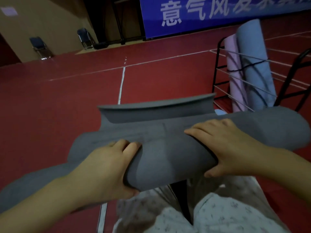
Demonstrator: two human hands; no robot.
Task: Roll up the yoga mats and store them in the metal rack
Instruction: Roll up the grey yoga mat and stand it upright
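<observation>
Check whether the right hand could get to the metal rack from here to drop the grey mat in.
Probably not yet: the right hand and left hand both grip the grey mat, whose end remains unrolled. The metal rack stands farther off, with bare floor between.

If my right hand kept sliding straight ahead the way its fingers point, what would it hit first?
The right hand grips the grey mat roll, fingers pointing forward and left over its top. Going on, they would probably meet the mat's curled-up loose end first, though depth is hard to judge.
</observation>
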